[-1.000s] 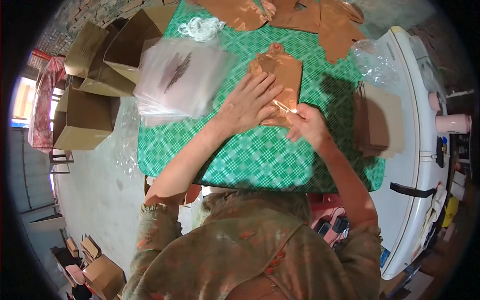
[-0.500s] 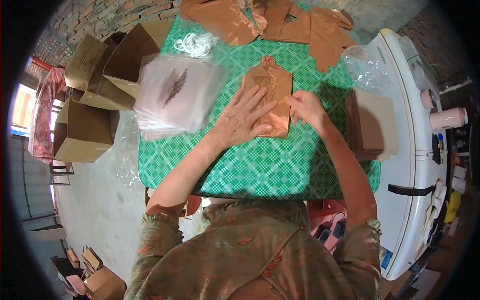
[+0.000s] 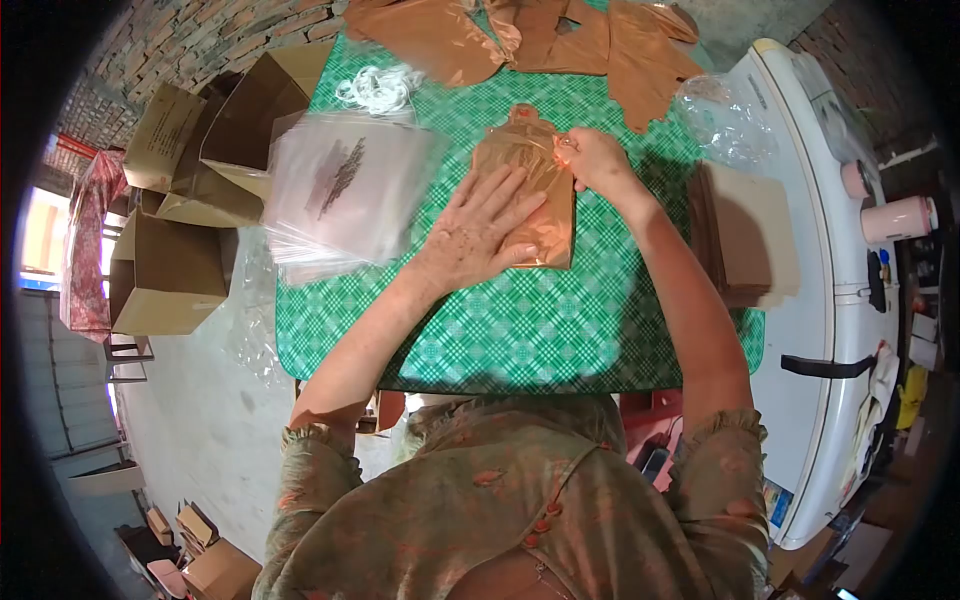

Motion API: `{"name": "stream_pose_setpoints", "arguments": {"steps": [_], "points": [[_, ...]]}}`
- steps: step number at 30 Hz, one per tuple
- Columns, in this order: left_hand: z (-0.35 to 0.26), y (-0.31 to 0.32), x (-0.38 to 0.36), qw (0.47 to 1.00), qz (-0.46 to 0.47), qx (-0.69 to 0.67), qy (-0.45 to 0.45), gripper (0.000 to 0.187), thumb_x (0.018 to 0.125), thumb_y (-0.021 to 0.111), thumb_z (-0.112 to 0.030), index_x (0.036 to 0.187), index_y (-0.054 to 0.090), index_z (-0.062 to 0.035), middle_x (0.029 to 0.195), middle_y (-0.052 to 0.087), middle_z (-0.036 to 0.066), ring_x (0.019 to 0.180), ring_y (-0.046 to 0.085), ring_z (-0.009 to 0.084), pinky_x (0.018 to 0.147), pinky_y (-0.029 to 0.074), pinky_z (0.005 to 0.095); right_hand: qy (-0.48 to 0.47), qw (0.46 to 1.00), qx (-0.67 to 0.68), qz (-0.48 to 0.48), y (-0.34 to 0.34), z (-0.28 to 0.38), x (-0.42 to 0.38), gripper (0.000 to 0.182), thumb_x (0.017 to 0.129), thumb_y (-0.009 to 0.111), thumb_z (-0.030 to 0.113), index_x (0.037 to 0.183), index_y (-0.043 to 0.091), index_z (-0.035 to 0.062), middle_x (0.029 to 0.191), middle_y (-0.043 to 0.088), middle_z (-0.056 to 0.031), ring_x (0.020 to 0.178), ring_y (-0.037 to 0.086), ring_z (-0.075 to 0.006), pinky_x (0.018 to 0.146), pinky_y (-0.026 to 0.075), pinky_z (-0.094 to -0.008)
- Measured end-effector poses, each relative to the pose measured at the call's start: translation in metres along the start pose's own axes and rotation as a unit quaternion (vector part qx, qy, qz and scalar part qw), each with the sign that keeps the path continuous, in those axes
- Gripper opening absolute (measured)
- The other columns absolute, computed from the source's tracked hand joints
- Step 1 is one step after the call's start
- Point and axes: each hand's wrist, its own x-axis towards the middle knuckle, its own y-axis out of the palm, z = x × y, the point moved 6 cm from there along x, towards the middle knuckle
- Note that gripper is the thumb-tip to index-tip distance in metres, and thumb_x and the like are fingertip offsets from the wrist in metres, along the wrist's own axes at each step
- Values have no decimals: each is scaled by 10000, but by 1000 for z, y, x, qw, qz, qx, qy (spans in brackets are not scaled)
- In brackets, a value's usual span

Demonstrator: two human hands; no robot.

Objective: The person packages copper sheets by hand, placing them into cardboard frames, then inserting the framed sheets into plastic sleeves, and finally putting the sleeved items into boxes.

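Observation:
On the green checked tablecloth (image 3: 480, 345) lies a flat, shiny, copper-brown packet (image 3: 545, 225), narrower at its top end, in what looks like clear film. My left hand (image 3: 480, 228) rests flat over its left and middle part, fingers spread. At the packet's upper right edge, my right hand (image 3: 595, 162) has its fingers closed in a pinch on that edge. To the left lies a fanned stack of clear plastic bags (image 3: 345, 195) with dark print.
Brown fabric-like pieces (image 3: 540, 45) lie at the far edge. White string (image 3: 380, 90) sits behind the bags. Crumpled clear plastic (image 3: 725, 115) and a stack of brown card (image 3: 750, 235) are on the right, beside a white refrigerator (image 3: 815, 300). Open cardboard boxes (image 3: 175, 265) stand left.
My right hand has moved up along the packet's right edge and grips near its upper corner. My left hand stays flat on the packet. The whole view has shifted slightly.

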Motion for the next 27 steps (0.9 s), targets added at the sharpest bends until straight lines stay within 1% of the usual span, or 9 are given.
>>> {"name": "stream_pose_setpoints", "arguments": {"steps": [2,5,8,11,14,20,23,25,27], "points": [[-2,-5,0,1000,-9,3,4,741,1049,544,-605,1668,426,-215,1726,365,172,1618,298,364,1339,156,576,2,999,-25,-22,1,2,-4,365,1026,592,373,999,697,24,767,746,-136,630,733,-280,724,585,-442],[-12,-18,4,1000,-18,4,21,748,1044,554,-615,1652,454,-190,1713,389,168,1615,309,356,1338,169,574,-22,1000,-2,-18,-2,7,-12,345,1041,575,349,1051,680,20,778,742,-145,623,723,-297,723,583,-458],[-25,-19,10,999,-3,-22,41,755,1044,559,-617,1632,480,-151,1701,411,167,1610,324,348,1336,191,557,-29,999,0,-25,-5,10,-15,343,1050,564,332,1049,680,9,786,743,-159,623,723,-299,723,583,-465],[-33,-15,13,997,6,-50,53,764,1048,559,-610,1622,486,-112,1690,425,170,1604,334,344,1333,212,537,-17,1000,9,-17,-2,6,-10,327,1040,642,290,1103,682,-28,890,759,-151,582,721,-236,602,589,-384],[-34,-3,12,997,4,-61,56,775,1055,548,-605,1629,468,-92,1686,428,170,1599,342,344,1327,227,527,-9,1000,-14,-15,-1,5,-8,321,1043,624,288,1065,665,-30,856,749,-176,582,724,-261,595,589,-403],[-34,1,11,998,18,-32,60,771,1067,510,-618,1649,445,-116,1689,427,159,1593,349,342,1320,232,527,-70,996,-18,-60,0,3,-9,317,1044,593,268,1011,624,-45,812,719,-229,581,718,-322,594,586,-439],[-34,0,11,998,10,-25,62,757,1055,530,-617,1631,474,-130,1674,447,156,1580,368,341,1315,248,524,-60,997,-31,-48,-1,2,-7,349,1066,583,300,1024,612,-46,819,715,-212,569,712,-292,574,581,-412],[-36,-2,12,998,-6,-31,61,737,1031,579,-606,1589,531,-128,1640,489,158,1557,401,344,1304,285,521,-21,999,19,-42,-3,3,-9,364,1082,578,320,1038,607,-41,831,714,-195,569,705,-266,559,573,-387],[-35,-1,13,998,24,-33,51,770,1052,530,-625,1642,457,-135,1678,442,156,1580,367,343,1316,248,523,11,992,114,-43,-8,4,-16,351,1100,567,312,1052,605,-34,858,717,-180,594,706,-236,556,568,-360]]}}
